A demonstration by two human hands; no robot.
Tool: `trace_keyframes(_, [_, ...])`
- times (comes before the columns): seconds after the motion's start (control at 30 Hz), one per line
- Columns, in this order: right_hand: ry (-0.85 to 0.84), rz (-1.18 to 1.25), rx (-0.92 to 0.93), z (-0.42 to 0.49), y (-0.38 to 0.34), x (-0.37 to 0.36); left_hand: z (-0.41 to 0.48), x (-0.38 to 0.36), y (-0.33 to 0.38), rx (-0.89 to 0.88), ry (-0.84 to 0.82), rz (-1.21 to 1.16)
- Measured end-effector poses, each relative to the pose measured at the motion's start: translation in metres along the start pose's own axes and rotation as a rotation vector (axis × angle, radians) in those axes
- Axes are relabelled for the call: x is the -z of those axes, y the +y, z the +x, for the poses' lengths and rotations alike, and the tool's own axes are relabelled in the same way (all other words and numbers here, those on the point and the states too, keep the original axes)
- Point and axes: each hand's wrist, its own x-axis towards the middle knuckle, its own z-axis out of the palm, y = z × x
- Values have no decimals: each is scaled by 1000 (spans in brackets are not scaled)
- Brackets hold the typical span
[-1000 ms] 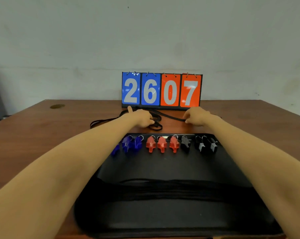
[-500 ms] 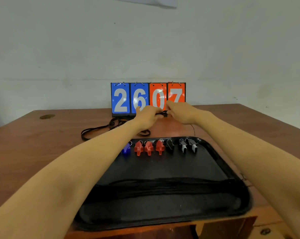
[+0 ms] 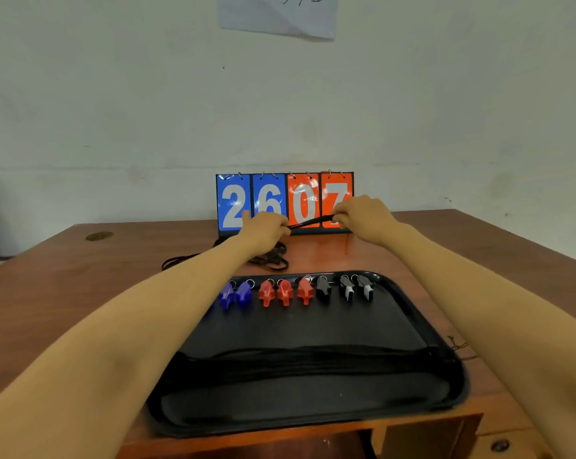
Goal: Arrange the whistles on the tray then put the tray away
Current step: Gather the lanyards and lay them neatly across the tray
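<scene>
Right now: one black cord pulled taut between both grips

Up at the far side of the tabletop (image 3: pixel 81 293), in front of the scoreboard (image 3: pixel 285 203) reading 2607, I hold a black cord (image 3: pixel 308 222) in the air. My left grip (image 3: pixel 266 226) is closed on one end of it, fingers curled and pinching. My right grip (image 3: pixel 362 217) is closed on the other end in the same way. The cord runs straight between them, slightly higher at the right, crossing the lower part of the orange 0 and 7 cards. Below my left grip a loose tangle of cords (image 3: pixel 273 261) lies on the wood, trailing off to the left.

Nearer to me the black tray (image 3: pixel 455 382) sits flat on the tabletop, its near edge at the tabletop's front edge. The whistles lie in one row along its far side, metal rings toward the scoreboard: two blue whistles (image 3: pixel 244 293) at the left, then three red whistles (image 3: pixel 285 292), one black whistle (image 3: pixel 323 288), and two black-and-white whistles (image 3: pixel 347 289) at the right. They lie side by side, close together without overlapping. My left forearm covers the row's left end, so I cannot tell whether anything lies beyond the blue pair. Across the tray's near half a flat bundle of black cords (image 3: pixel 296 362) stretches from side to side. High on the wall hangs a sheet of paper (image 3: pixel 276 14).
</scene>
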Motion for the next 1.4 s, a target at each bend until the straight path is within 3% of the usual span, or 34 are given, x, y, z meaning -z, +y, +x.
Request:
trace_keyframes(0.2, [9,77,-40,-4,1,-7,3,-12,-15,86,-72,237])
trace_keyframes(0.33, [-20,125,-48,-5,0,-13,7,-11,-22,104,119,168])
trace_keyframes(0.43, [-15,195,-56,-3,-5,-16,10,-1,-22,143,310,-12])
trace_keyframes(0.57, [15,245,-56,2,-13,-16,16,12,-14,153,431,-113])
trace_keyframes(0.93, [36,228,-141,-27,-3,30,-25,54,-35,23,329,206])
trace_keyframes(1.27, [-49,798,-147,-110,-22,77,-122,100,-44,27,177,183])
trace_keyframes(1.4, [-39,837,-203,-140,-22,78,-162,99,-53,45,109,161])
